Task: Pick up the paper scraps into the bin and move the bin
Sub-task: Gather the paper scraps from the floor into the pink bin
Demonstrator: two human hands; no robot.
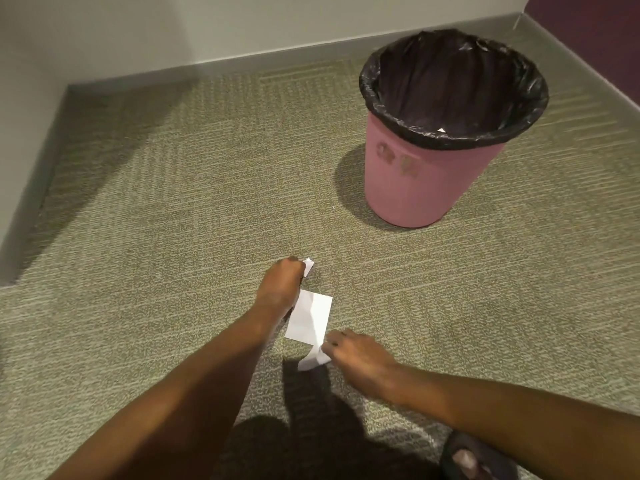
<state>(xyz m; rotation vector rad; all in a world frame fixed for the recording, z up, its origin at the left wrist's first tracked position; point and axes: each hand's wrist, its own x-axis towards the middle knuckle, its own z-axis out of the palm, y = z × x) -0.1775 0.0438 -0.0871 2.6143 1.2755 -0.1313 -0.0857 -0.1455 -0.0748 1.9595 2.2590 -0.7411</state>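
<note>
A pink bin (415,188) lined with a black bag stands upright on the carpet at the far right. A small white scrap (441,129) shows inside it near the rim. My left hand (280,285) is low over the carpet, fingers curled around a small white paper scrap (308,265) that sticks out past the knuckles. A larger white rectangular scrap (310,318) lies flat on the carpet between both hands. My right hand (356,355) pinches another small white scrap (313,361) at the carpet, just below that rectangle.
Green patterned carpet (173,209) covers the floor. A grey wall and skirting (207,64) run along the back and left. A dark purple wall (595,36) closes the right corner behind the bin. My sandalled foot (474,459) shows at the bottom right.
</note>
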